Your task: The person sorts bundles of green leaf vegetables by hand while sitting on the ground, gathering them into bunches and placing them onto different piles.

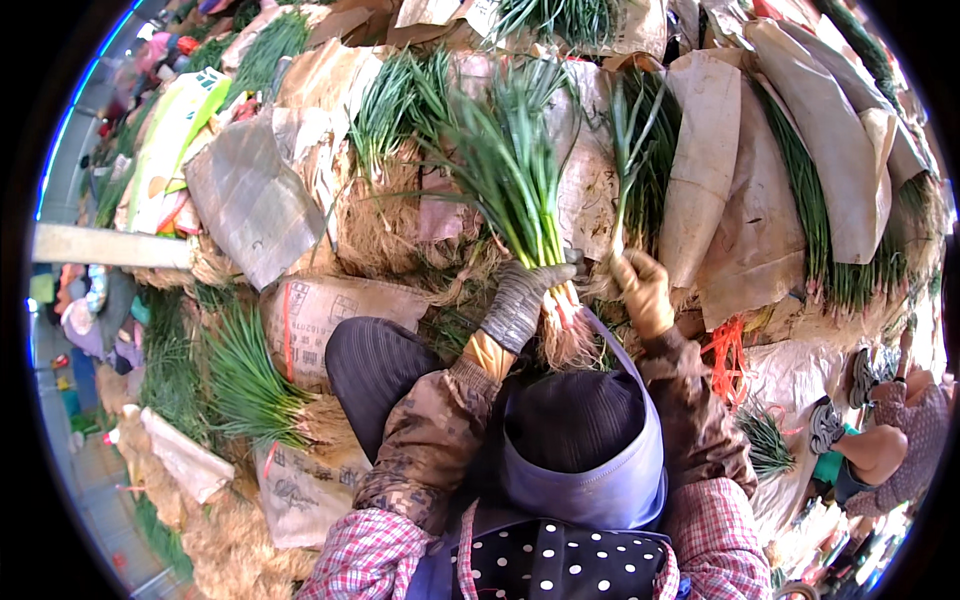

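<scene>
My left hand (520, 300), in a grey knit glove, grips a thick bunch of green onions (515, 180) near its pale root end, the leaves fanning upward. My right hand (643, 290), in a brown soiled glove, pinches a few loose green stalks (628, 150) just right of the bunch. Both hands sit close together above my lap, with straw-coloured roots (568, 345) hanging below the left hand.
Paper-wrapped bundles of green onions (830, 210) are stacked all around the front and right. More bundles and a printed sack (320, 315) lie at left. Another person's gloved hand and arm (860, 440) are at lower right. An orange tie (727, 355) hangs nearby.
</scene>
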The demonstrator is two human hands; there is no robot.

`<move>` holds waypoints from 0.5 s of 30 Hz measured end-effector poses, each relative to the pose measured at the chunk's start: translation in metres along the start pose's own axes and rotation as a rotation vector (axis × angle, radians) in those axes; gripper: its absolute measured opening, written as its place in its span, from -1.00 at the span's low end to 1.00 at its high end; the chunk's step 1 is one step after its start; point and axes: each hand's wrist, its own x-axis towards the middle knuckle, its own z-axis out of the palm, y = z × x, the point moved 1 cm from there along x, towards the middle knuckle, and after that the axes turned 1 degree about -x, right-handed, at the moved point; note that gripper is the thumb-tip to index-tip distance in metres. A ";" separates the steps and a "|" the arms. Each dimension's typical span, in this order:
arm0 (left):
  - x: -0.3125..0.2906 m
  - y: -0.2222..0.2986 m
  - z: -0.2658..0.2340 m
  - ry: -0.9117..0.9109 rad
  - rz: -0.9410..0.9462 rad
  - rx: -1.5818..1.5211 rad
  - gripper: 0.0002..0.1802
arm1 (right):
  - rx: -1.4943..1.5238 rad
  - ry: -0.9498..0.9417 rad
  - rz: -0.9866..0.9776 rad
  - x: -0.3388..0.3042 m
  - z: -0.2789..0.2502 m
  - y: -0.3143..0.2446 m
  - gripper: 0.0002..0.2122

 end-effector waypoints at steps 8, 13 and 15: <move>-0.001 -0.022 -0.002 0.038 0.029 -0.086 -0.76 | 0.101 -0.238 0.365 -0.016 0.021 -0.001 -0.65; 0.001 -0.012 0.010 0.265 -0.062 0.271 -0.87 | 0.399 0.035 0.432 0.024 0.041 -0.018 -0.71; 0.003 -0.010 0.013 0.444 -0.085 0.469 -0.89 | 0.453 0.173 0.388 0.033 0.054 -0.006 -0.78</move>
